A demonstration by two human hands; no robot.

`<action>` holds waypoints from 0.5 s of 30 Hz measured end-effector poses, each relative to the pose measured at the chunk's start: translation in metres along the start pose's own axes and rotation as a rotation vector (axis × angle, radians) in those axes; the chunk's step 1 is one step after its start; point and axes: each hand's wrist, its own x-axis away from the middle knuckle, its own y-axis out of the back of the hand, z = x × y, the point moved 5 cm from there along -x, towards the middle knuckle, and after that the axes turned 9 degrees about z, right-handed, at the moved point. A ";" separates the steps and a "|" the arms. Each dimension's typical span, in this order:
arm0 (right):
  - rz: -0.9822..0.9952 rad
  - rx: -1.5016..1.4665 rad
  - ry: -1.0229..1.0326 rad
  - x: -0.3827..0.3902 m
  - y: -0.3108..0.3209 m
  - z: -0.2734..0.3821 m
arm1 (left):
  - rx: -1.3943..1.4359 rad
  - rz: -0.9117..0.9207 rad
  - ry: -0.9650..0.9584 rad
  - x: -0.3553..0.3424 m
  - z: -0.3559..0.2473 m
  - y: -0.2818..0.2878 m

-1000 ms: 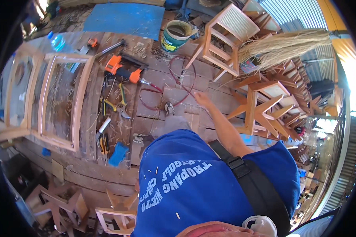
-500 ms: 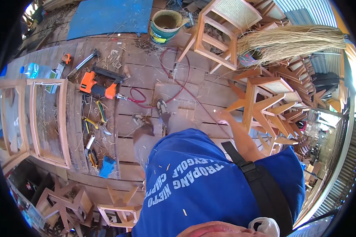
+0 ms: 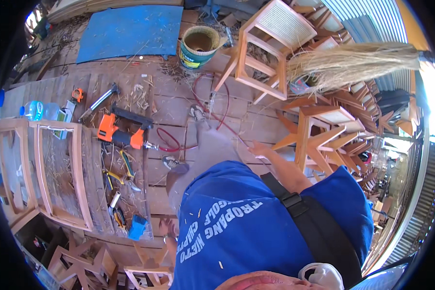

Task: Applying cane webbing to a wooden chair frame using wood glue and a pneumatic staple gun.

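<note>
My right hand (image 3: 260, 149) hangs in front of me on the right, fingers loosely stretched out and nothing seen in it. It is above the plank floor, near the red air hose (image 3: 237, 133) and a stack of wooden chairs (image 3: 319, 130). Beside my left hip, my left hand (image 3: 167, 227) shows partly past the blue shirt, its fingers apart and holding nothing visible. Nearest to it on the low wooden bench lies a blue object (image 3: 137, 227). Farther along the bench are pliers (image 3: 117, 215), yellow-handled cutters (image 3: 122, 180) and an orange and black air nailer (image 3: 123, 133) joined to the hose.
A hammer (image 3: 100, 102), tape measure (image 3: 77, 94) and water bottle (image 3: 33, 110) rest on the bench, beside wooden frames (image 3: 84, 179). Ahead stand a green bucket (image 3: 196, 53), a blue sheet (image 3: 129, 35) and a cane-backed chair (image 3: 263, 60). A bundle of strands (image 3: 353, 60) lies across the chairs.
I have stepped forward, one foot now ahead of the other. My right hand has moved left and slightly down in view, and my left hand has come into sight.
</note>
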 end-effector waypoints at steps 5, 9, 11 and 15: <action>-0.238 0.116 0.144 -0.113 0.122 0.037 | 0.082 -0.104 0.164 0.033 -0.046 -0.055; -0.511 0.146 0.384 -0.188 0.245 0.119 | 0.017 -0.175 0.221 0.037 -0.083 -0.098; -0.456 -0.028 0.455 -0.223 0.298 0.169 | -0.023 -0.210 0.254 0.033 -0.102 -0.120; -0.605 0.120 0.541 -0.305 0.376 0.252 | -0.112 -0.262 0.323 0.010 -0.130 -0.159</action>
